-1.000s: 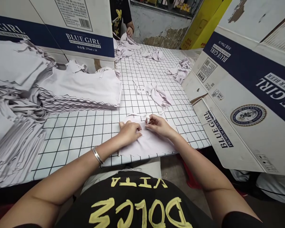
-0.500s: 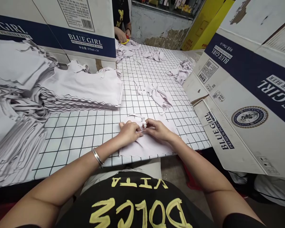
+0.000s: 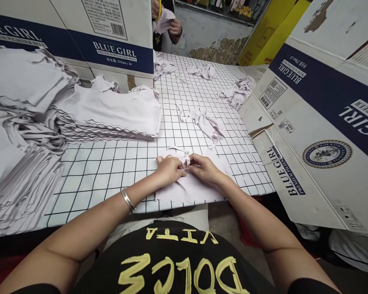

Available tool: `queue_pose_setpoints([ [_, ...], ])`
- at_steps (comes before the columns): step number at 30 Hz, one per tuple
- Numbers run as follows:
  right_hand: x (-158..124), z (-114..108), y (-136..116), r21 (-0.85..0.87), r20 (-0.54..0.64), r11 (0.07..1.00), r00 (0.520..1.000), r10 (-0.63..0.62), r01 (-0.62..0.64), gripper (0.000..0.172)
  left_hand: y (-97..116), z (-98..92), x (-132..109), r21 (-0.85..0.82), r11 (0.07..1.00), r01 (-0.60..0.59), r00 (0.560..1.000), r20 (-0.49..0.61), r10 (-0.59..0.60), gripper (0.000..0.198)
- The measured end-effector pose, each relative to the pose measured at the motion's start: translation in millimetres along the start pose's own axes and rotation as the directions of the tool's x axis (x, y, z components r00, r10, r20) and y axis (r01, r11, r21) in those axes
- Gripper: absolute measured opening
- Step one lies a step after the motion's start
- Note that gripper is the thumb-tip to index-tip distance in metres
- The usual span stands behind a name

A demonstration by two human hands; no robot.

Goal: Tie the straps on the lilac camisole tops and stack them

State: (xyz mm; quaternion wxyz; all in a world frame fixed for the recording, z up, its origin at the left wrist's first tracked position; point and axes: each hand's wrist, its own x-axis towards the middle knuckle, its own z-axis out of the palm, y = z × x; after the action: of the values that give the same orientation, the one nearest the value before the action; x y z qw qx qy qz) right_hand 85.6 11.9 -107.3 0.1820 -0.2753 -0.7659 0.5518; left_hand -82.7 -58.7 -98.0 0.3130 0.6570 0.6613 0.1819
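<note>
A pale pink strappy garment lies flat at the near edge of the grid-patterned table. My left hand, with a silver bangle on its wrist, is closed on the garment's upper edge. Close beside it, my right hand pinches the same edge where a strap begins. The two sets of fingertips almost meet. Whatever small detail sits between them is hidden. Part of the strap loops above my hands on the cloth.
Stacks of folded pale garments stand on the left. Another garment lies crumpled ahead, with more beyond. Large cartons border the table, one leaning at right. Across the table, a person's hands hold cloth and yellow-handled scissors.
My hands keep the same hold on the garment, with barely any movement. The co-worker's hands have risen from the table, lifting a piece of cloth. The view has shifted slightly.
</note>
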Motion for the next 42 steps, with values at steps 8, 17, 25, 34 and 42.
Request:
queue_pose_setpoints([
  [8,3.5,18.5,4.3,0.169,-0.204,0.983,0.974,0.102,-0.068,0.017,-4.5,2.7,-2.9,0.144,0.99,-0.007,0.997,-0.07,0.017,0.017],
  [17,46.8,2.7,-30.1,0.582,-0.025,0.732,0.893,0.45,-0.353,0.042,-46.9,10.1,-110.1,0.475,0.805,-0.356,0.892,-0.085,0.444,0.037],
  [25,126.6,-13.6,-23.3,0.51,0.139,0.715,0.866,0.48,-0.478,0.016,-74.0,9.3,-132.0,0.485,0.768,-0.418,0.857,-0.071,0.511,0.037],
  [34,124.8,-22.0,-41.2,-0.022,0.283,0.917,0.877,0.388,-0.398,0.03,-72.2,-5.1,-136.0,0.445,0.773,-0.452,0.836,-0.09,0.541,0.024],
  [42,121.0,9.8,-41.1,0.305,-0.059,0.922,0.961,0.269,-0.239,0.024,-79.1,-5.5,-138.0,0.47,0.753,-0.461,0.827,-0.081,0.557,0.037],
])
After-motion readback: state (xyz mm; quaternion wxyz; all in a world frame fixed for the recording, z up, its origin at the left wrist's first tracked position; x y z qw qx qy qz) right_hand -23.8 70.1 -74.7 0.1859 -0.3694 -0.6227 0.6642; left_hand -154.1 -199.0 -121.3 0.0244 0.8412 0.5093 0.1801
